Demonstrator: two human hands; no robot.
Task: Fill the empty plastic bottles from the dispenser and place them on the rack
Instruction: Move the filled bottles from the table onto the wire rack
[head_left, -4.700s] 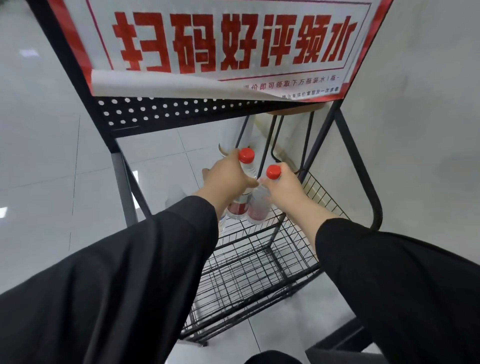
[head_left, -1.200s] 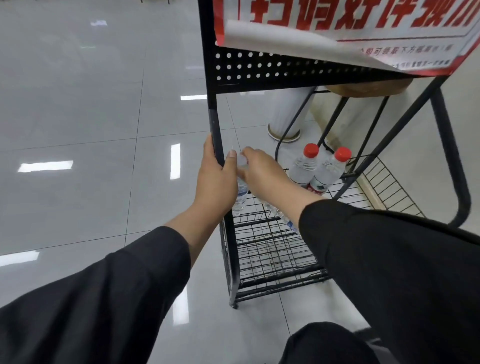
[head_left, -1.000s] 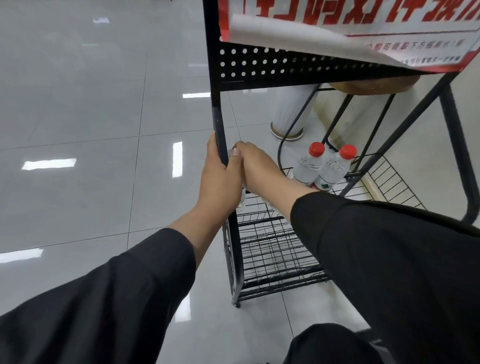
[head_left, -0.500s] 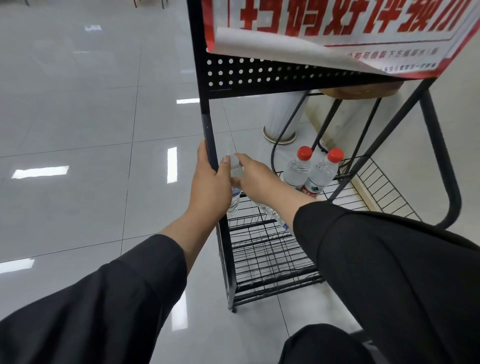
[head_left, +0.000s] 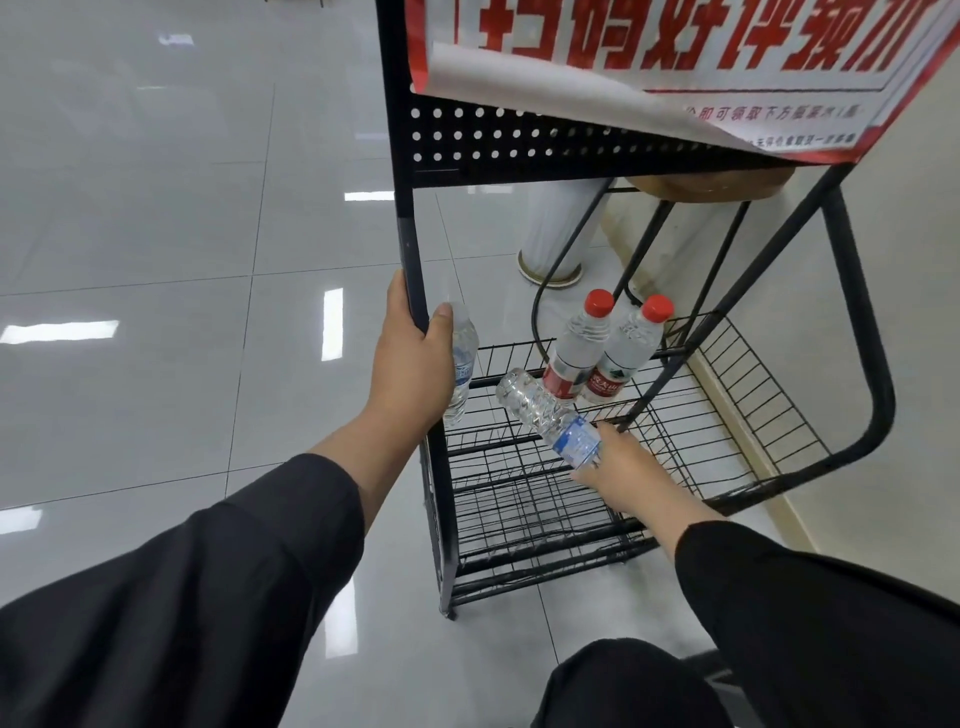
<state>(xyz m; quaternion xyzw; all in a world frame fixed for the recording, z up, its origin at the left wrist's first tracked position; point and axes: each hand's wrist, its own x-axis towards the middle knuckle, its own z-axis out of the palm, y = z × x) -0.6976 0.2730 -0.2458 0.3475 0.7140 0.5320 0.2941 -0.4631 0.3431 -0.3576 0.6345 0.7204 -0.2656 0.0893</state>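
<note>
Head view. The left hand (head_left: 410, 364) is curled around the front upright post (head_left: 415, 291) of the black wire rack (head_left: 519, 499), thumb wrapped over the post; a clear capless bottle (head_left: 464, 358) shows just behind it at 3 o'clock of the hand, and whether the hand also grips this bottle cannot be told. The right hand (head_left: 618, 462), toward 4 o'clock of the left hand and well apart from it, holds a second clear bottle with a blue label (head_left: 545, 415) by its lower end, tilted, its other end pointing to 10 o'clock above the wire shelf. Two red-capped bottles (head_left: 597, 348) stand upright, touching one another, at 1 o'clock of the tilted bottle near the shelf's rear corner. A red-and-white sign (head_left: 675, 57) hangs over the perforated panel (head_left: 519, 140) at 12 o'clock; a white cylinder (head_left: 558, 234) stands on the tiled floor (head_left: 156, 234) behind the rack.

Progress, as judged: two capped bottles appear already placed. The two clear bottles look uncapped; whether they hold water cannot be told. No dispenser is in view, so filling and shelving of these two probably remain.
</note>
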